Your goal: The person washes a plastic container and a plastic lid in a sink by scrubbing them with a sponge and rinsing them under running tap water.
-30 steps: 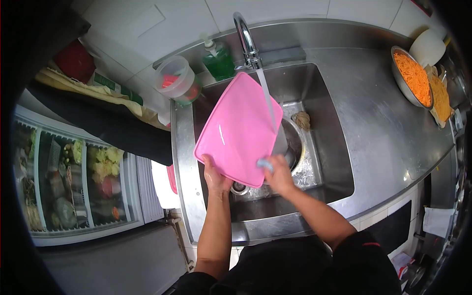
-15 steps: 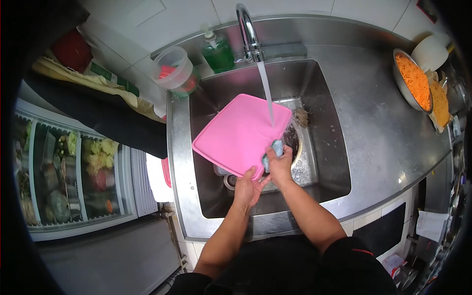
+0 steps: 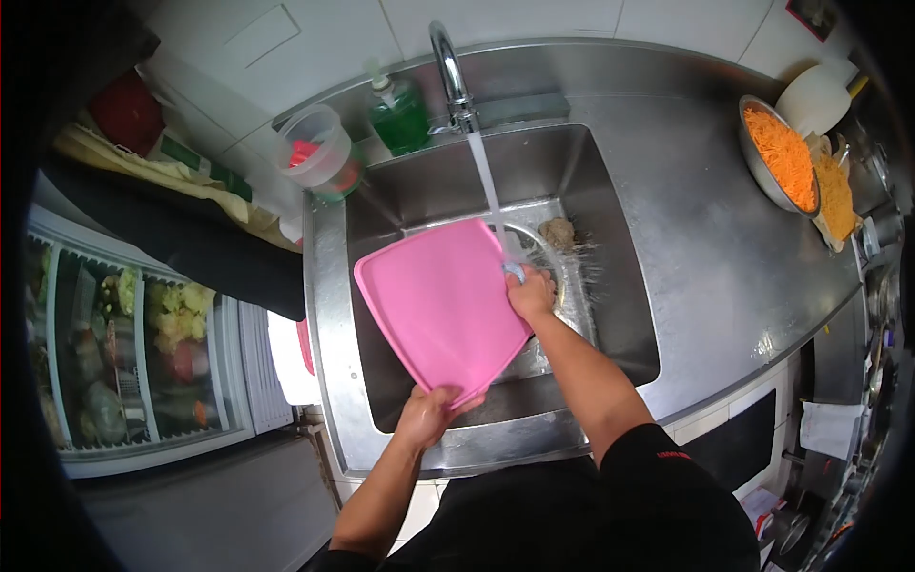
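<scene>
A pink plastic lid [image 3: 438, 300] with a raised rim is held tilted inside the steel sink [image 3: 624, 324]. My left hand [image 3: 431, 416] grips its near corner, thumb on top and fingers underneath. At the lid's right edge, my right hand [image 3: 534, 292] is closed around a light-blue cloth [image 3: 515, 271], most of it hidden by the fingers. Water [image 3: 487, 181] pours from the chrome faucet [image 3: 450, 71] just above the right hand, near the lid's edge. Beyond that hand, a brownish scouring pad [image 3: 557, 233] lies in the sink.
Behind the sink stand a green soap bottle [image 3: 398, 119] and a clear plastic tub [image 3: 319, 157] with red things inside. On the right counter sits a bowl of shredded carrot [image 3: 782, 157]. A glass-topped food cabinet [image 3: 143, 353] is at the left.
The lid has turned and tipped, its held corner drawn toward me and left. My left hand moved with it; my right hand, with the cloth, went up along the edge toward the water.
</scene>
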A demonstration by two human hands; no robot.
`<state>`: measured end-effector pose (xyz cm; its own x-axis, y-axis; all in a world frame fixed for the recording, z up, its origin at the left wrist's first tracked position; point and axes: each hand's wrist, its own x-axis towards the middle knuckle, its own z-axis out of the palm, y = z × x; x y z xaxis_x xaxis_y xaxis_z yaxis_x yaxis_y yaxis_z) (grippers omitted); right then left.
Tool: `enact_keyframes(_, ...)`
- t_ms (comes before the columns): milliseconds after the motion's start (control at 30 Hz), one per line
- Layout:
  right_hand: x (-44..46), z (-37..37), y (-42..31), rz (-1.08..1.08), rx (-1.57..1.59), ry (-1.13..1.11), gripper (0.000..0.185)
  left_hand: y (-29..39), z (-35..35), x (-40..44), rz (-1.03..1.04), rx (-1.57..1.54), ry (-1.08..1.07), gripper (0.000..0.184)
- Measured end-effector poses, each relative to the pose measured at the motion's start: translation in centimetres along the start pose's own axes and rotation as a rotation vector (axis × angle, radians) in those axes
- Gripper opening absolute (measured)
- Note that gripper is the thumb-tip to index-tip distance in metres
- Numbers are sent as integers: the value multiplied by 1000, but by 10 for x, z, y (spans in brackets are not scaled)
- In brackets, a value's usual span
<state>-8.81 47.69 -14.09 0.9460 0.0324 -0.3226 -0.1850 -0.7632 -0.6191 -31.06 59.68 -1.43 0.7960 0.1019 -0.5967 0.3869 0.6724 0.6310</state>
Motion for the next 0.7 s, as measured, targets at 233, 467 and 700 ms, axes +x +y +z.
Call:
enact_keyframes(233, -50, 30, -44, -380, 175, 15, 39, 5, -18, 33, -96, 98, -24, 44)
enact_keyframes(467, -72, 5, -131, -285, 671, -237, 42, 5, -55, 92, -170, 129, 83, 34)
enact_keyframes(700, -34, -67, -346, -470, 865, -226, 56, 5, -50, 94, -134, 209, 108, 35)
